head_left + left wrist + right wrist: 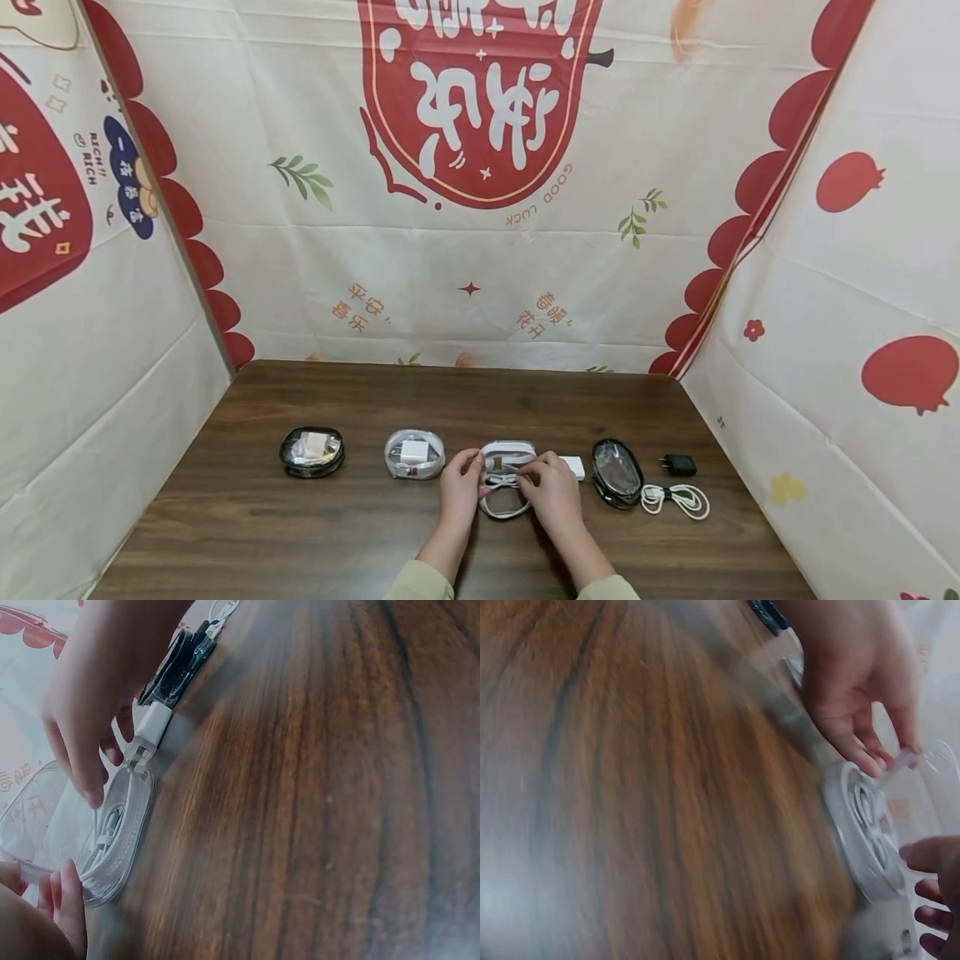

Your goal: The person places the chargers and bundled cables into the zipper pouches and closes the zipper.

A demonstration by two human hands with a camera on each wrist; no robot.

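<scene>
A clear oval zip pouch (506, 507) with its lid raised lies between the hands, a coiled white charging cable (868, 806) inside it. My left hand (459, 487) pinches the pouch's edge at its left side. From the other side my right hand (557, 496) reaches in, thumb and forefinger together at the white cable, its other fingers loosely bent. Just past the right hand lies a white charger (574, 467), partly covered by that hand in the head view. In the left wrist view its metal prongs point toward the pouch.
To the left stand a clear pouch (393, 463) with a white charger inside and a black-trimmed pouch (291, 468) with small contents. On the right lie another black-trimmed pouch (617, 471), a black charger (678, 465) and a tied white cable (693, 502). Printed cloth walls surround the wooden table (315, 550).
</scene>
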